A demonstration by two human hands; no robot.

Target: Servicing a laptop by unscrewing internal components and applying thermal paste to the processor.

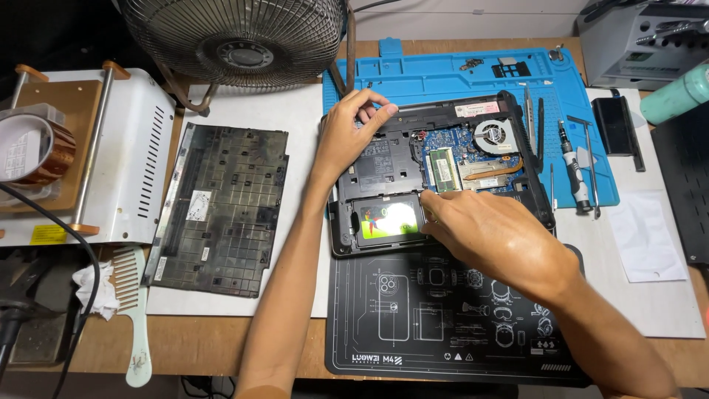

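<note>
Two hands are working on an opened laptop [443, 177] lying across the black mat [443, 325] and blue mat [443, 77]. Left hand [351, 133] is gripping its top-left edge, fingers curled; right hand [484, 233] is pressing fingertips against the hard drive [385, 220].

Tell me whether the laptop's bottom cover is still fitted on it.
No: the bottom cover lies left of the opened laptop, whose circuit board and fan are exposed.

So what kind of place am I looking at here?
Most likely an electronics repair bench. An opened laptop with its circuit board bare lies on a blue work mat, its removed bottom cover sits beside it, and a screwdriver rests at the right. Both hands, left and right, rest on the laptop.
</note>
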